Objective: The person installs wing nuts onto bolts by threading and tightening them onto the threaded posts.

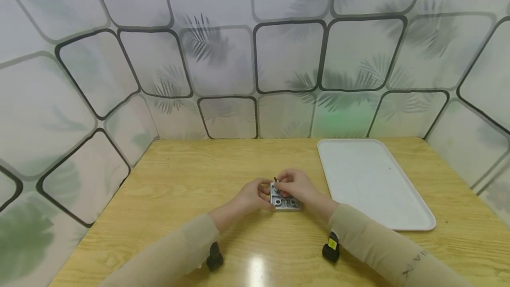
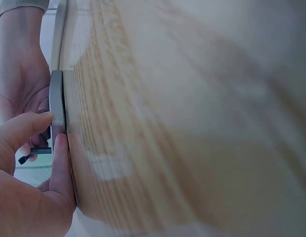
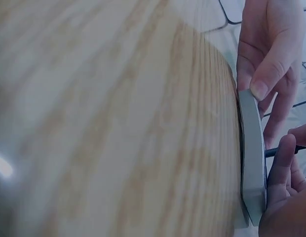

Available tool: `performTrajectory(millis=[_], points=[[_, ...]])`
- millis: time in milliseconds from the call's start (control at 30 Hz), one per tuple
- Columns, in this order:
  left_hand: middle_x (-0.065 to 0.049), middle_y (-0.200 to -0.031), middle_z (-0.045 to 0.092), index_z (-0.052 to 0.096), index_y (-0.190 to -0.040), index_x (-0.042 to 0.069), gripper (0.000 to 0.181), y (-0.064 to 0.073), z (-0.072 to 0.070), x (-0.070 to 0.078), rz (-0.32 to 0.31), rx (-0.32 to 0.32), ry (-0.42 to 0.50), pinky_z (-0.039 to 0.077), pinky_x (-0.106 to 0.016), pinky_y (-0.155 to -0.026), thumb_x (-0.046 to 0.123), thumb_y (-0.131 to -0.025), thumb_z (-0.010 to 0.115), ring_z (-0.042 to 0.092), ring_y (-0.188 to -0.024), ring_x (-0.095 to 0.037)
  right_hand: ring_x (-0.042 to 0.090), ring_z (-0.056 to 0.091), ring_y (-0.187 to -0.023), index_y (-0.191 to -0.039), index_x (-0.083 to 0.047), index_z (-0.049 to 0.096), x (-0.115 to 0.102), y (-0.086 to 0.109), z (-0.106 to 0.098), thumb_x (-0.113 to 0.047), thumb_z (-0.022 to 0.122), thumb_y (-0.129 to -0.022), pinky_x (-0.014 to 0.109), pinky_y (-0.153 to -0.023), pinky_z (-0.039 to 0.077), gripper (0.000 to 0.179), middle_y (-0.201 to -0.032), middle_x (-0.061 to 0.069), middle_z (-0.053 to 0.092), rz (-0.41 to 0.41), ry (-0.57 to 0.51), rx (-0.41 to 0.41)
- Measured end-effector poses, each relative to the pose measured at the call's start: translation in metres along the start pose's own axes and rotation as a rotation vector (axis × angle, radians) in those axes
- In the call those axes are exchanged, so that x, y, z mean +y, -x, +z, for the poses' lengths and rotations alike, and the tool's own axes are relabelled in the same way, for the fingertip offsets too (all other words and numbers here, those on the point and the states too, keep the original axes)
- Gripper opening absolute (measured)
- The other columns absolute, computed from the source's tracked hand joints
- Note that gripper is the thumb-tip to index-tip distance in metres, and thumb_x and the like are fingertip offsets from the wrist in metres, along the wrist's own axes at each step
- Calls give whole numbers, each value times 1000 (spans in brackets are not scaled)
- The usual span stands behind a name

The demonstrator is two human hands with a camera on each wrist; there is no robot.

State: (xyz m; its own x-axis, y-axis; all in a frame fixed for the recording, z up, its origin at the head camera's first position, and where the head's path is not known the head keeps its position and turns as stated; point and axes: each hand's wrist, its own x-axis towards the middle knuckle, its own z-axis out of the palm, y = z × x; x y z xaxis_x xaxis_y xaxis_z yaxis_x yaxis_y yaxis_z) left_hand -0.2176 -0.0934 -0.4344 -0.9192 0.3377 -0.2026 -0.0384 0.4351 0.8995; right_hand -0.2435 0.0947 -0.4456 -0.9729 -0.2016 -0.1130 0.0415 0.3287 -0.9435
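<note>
A small square grey metal block (image 1: 285,207) with round holes and recesses in its upper face lies on the wooden table. Its left edge is held by my left hand (image 1: 253,196), thumb at the near corner and fingers at the far side. From above, my right hand (image 1: 296,185) pinches a black threaded screw (image 3: 272,152) between thumb and finger. The screw stands upright over the block's far left corner, its dark head uppermost in the left wrist view. Fingers hide where its lower end meets the block.
A white rectangular tray (image 1: 370,180) lies on the table (image 1: 199,163) to the right, beyond my right forearm. Patterned curtain-like walls (image 1: 287,56) enclose the table at the back and sides. A black wrist device (image 1: 331,248) hangs beneath each sleeve.
</note>
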Motion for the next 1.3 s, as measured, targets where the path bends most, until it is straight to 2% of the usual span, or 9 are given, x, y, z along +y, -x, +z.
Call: performTrajectory(millis=[133,267,333,433,567,1000,1300], points=[[-17,-124,67,49,-153,-3,83,1,0,2,-3,-3,-8,60,-30,-85,-7,-78,85,69,-98,-19,8,63,-68,-114,5,68,0,1,0,-8,75,-95,21,-65,55,23,-88,6,73,1,25,7],[-16,-122,68,50,-152,-2,83,0,0,1,-17,7,-14,59,-30,-86,-6,-78,86,68,-98,-19,7,63,-70,-127,8,66,1,0,-6,-9,74,-96,21,-67,55,36,-90,5,71,-34,14,-62],[-17,-121,68,50,-152,-2,82,0,0,2,-15,12,-12,59,-30,-85,-6,-77,86,69,-97,-19,6,62,-70,-134,12,61,2,-1,-10,-6,68,-97,19,-67,55,41,-88,3,70,-51,-39,-117],[-17,-120,67,51,-151,-3,82,-1,1,1,-16,16,-6,58,-29,-85,-7,-77,87,69,-97,-19,5,62,-70,-140,18,53,4,-5,-16,-1,57,-97,17,-66,55,47,-81,-2,66,-32,-196,-191],[-16,-119,67,51,-151,-3,82,-2,1,1,-16,17,-3,58,-28,-84,-7,-77,87,69,-96,-18,4,61,-68,-143,21,48,5,-8,-17,2,49,-96,17,-65,56,50,-75,-4,63,13,-334,-228],[-18,-122,68,49,-152,-4,84,-1,1,0,-12,17,-18,60,-31,-89,-8,-76,86,70,-98,-19,0,60,-68,-139,21,55,3,-2,-18,-1,50,-104,14,-64,53,41,-78,-7,65,-33,-219,-238],[-18,-121,69,49,-152,-5,84,1,0,0,-3,12,-24,60,-28,-85,-9,-76,86,70,-95,-17,0,60,-70,-136,16,60,4,-1,-17,-3,56,-104,15,-65,54,37,-95,-1,71,-22,-158,-212]])
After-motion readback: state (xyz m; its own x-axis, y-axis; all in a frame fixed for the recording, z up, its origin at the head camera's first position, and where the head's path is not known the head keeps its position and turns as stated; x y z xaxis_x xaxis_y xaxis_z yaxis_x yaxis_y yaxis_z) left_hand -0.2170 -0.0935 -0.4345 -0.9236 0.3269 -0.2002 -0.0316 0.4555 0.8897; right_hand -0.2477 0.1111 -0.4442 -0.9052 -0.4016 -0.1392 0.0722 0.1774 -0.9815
